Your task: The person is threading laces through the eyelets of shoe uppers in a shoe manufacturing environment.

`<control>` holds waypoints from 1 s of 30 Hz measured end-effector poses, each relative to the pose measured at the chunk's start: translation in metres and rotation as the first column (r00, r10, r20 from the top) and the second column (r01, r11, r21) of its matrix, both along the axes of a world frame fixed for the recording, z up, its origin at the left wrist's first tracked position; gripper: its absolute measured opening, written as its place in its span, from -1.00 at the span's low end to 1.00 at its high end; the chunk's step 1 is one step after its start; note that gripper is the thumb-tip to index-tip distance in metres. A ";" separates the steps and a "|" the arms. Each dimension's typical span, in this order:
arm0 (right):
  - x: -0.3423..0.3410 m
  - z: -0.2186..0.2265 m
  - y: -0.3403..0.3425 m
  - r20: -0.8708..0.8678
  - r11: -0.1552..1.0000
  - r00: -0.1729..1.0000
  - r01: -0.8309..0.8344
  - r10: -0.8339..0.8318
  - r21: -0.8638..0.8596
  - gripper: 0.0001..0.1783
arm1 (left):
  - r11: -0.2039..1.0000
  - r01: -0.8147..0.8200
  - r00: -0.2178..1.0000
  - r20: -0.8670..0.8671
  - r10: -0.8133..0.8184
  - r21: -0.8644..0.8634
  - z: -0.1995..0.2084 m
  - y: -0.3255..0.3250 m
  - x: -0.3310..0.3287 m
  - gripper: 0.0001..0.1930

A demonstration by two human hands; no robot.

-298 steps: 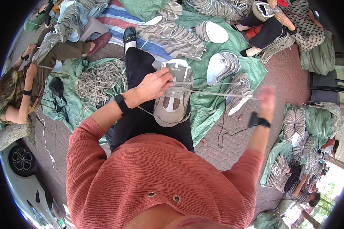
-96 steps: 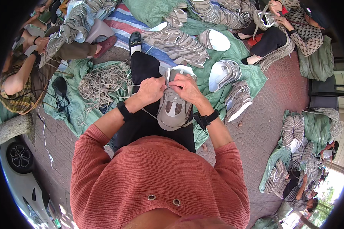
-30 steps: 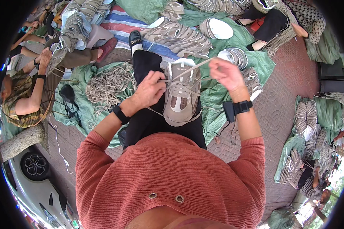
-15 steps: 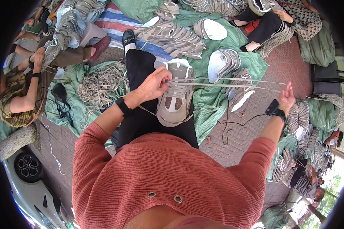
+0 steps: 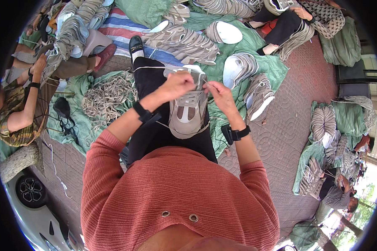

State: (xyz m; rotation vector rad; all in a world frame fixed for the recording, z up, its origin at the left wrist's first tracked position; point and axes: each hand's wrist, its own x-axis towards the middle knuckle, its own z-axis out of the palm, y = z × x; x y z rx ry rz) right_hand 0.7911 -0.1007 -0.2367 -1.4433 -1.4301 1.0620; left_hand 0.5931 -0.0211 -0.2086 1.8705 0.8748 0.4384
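Lacing neatly here would seem to call for keeping the shoe (image 5: 187, 121) steady on the dark trousers (image 5: 148, 136) of the lap while each end of the lace (image 5: 151, 67) is fed straight through its hole, flat and without a twist. I would pinch close to the tip, so that it stays stiff enough to enter, then draw the slack evenly from both sides so the rows crossing the front lie flat and equal. The long loose strand running out to the left, beyond the left hand (image 5: 178, 85), looks liable to snag or twist, so it is worth holding clear of the hole being worked. As for position, the shoe lies with its toe toward the body and its opening away, its upper rows between the two hands. The left hand's fingers are curled over the left side near the opening, blurred, and I cannot tell whether they grip anything. The right hand (image 5: 218, 95) has thumb and forefinger pinched together at the upper right edge, apparently on a thin bit of the lace; the hole there is too small to make out.
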 end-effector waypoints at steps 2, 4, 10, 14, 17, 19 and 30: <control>-0.009 0.000 0.000 0.087 0.986 0.995 0.038 -0.052 0.160 -0.84 | 0.863 0.039 0.891 0.409 0.198 -0.504 0.008 0.011 -0.023 -0.85; -0.010 0.009 -0.003 0.103 1.000 0.994 0.027 -0.028 0.009 -0.85 | 0.713 0.162 0.824 0.491 0.283 -0.682 0.026 0.016 -0.051 -0.79; -0.007 0.007 -0.009 0.187 1.000 0.982 -0.002 -0.001 0.017 -0.89 | 0.761 0.188 0.807 0.539 0.241 -0.621 0.034 0.004 -0.065 -0.80; -0.019 -0.002 -0.008 0.232 0.893 0.948 0.099 -0.219 0.438 -0.92 | 0.923 0.008 0.999 -0.037 0.006 0.385 0.016 -0.017 -0.019 -0.74; -0.033 -0.006 -0.024 0.287 0.872 0.915 0.119 -0.282 0.476 -0.94 | 0.793 0.088 0.983 -0.182 0.030 0.603 0.004 -0.025 0.006 -0.74; -0.039 -0.010 -0.035 0.115 0.947 0.961 0.218 -0.251 0.236 -0.94 | 0.802 0.099 0.984 -0.178 0.009 0.589 -0.001 -0.021 0.012 -0.76; -0.009 -0.004 -0.024 -0.462 0.952 0.884 -0.082 -0.067 -0.295 -0.80 | 0.838 -0.222 0.662 0.553 0.505 -0.499 0.039 0.029 -0.073 -0.94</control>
